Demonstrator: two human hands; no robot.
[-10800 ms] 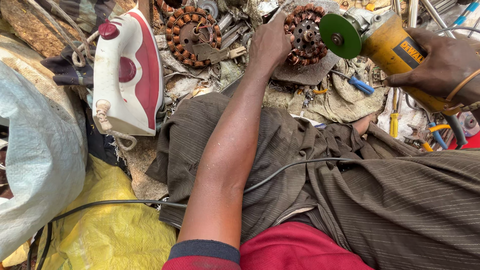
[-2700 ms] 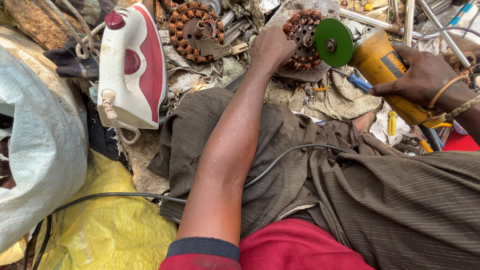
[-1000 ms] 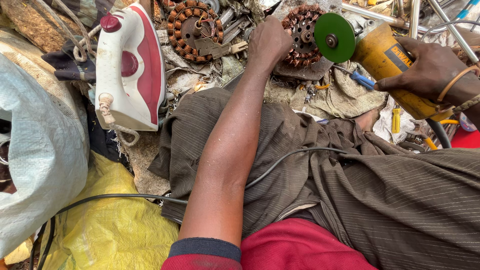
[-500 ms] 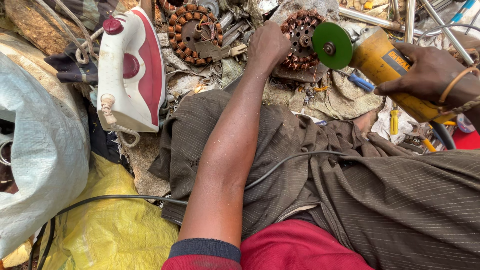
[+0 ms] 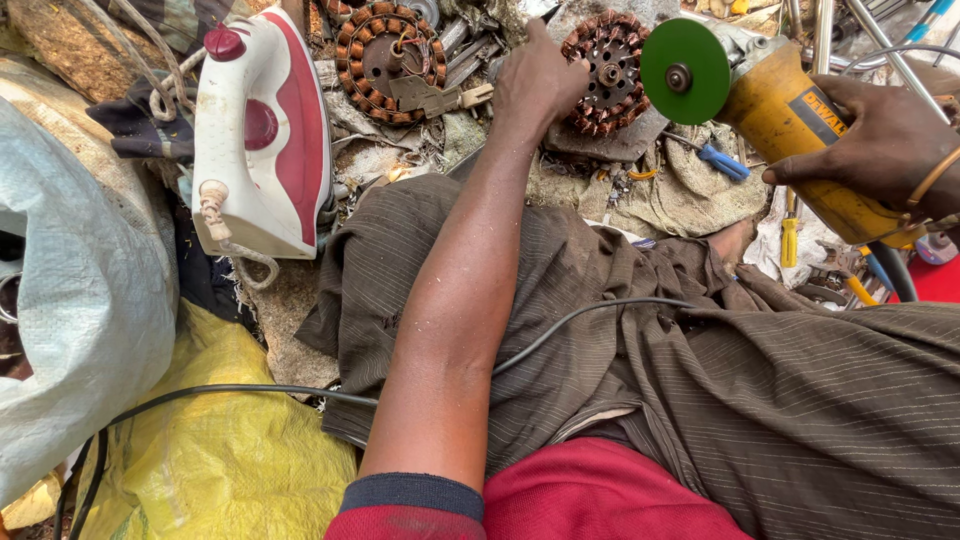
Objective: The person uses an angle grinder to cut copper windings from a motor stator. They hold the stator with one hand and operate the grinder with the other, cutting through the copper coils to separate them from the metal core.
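- The left hand reaches to the top centre of the frame, fingers curled onto the rim of a copper-wound motor stator lying on a flat metal piece
- The right hand, upper right, is wrapped tight around the yellow body of an angle grinder
- The grinder's green disc sits just beside the stator's right edge; whether they touch I cannot tell
- A second stator lies at top, left of the hand, and a red-and-white clothes iron lies upper left
- A black cable crosses the brown trousers

Glossy white-red plastic iron; copper-wound metal stator; matt green disc; yellow plastic grinder; striped brown cloth.
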